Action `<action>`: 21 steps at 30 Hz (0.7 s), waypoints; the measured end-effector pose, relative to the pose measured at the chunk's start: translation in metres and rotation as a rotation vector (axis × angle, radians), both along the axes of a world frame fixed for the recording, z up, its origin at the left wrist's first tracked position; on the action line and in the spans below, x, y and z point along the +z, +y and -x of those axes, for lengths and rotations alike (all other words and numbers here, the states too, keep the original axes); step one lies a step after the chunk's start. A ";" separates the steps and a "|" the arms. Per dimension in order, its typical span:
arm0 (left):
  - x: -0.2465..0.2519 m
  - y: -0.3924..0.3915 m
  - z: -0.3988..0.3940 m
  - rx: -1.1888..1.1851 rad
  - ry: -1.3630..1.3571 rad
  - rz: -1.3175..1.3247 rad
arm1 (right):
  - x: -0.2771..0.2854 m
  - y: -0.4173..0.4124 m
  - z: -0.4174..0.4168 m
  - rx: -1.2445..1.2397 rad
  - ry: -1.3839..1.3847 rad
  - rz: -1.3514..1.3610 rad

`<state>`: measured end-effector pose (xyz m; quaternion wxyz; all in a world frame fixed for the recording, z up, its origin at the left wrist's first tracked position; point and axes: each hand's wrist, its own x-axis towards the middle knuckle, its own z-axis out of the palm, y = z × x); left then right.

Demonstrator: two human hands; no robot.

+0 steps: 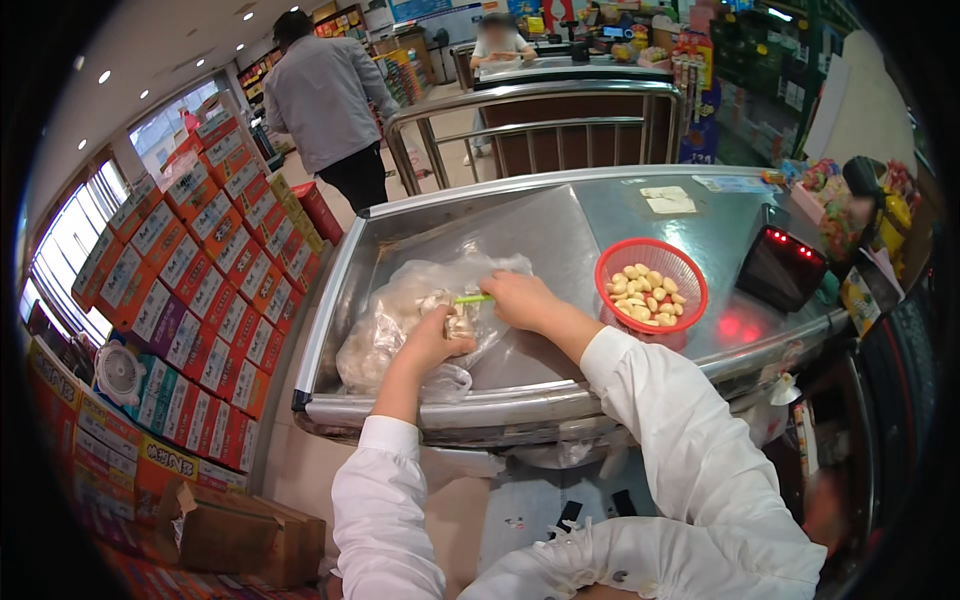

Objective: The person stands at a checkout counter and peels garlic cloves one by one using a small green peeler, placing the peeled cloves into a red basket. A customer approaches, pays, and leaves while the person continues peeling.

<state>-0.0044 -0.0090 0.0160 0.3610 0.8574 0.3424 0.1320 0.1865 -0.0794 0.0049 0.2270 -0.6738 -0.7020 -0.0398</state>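
A crumpled clear plastic bag [375, 330] lies on the left part of a metal-topped counter [525, 225], with whitish papery pieces that look like garlic skins in it. My left hand [433, 341] reaches into the bag's opening, thumb and fingers around a pale piece that looks like garlic. My right hand [521, 300] is closed around a thin bright green tool [472, 298], probably a small knife's handle, whose end points at the left hand. To the right stands a red plastic mesh basket [703, 300] holding several peeled garlic cloves [645, 289].
A dark device with red lit digits [784, 266] and wrapped goods [825, 176] occupy the counter's right end. A paper scrap [667, 199] lies near the back edge, before a steel railing [540, 91]. Stacked cartons [217, 247] rise at left. Two other people are beyond the counter.
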 end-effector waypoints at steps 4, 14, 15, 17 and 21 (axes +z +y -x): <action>-0.017 0.013 0.013 -0.008 -0.035 -0.055 | 0.039 -0.010 0.021 -0.097 0.082 -0.219; -0.027 0.021 0.012 -0.009 -0.031 -0.133 | 0.031 -0.010 0.003 -0.328 0.190 -0.079; -0.026 0.019 0.012 0.017 -0.036 -0.204 | 0.036 -0.009 0.003 -0.351 0.259 -0.071; -0.024 0.014 0.011 0.067 -0.047 -0.346 | 0.048 -0.010 -0.007 -0.237 0.638 -0.107; -0.018 0.014 0.002 0.148 -0.149 -0.378 | 0.075 -0.032 -0.038 -0.056 0.838 -0.300</action>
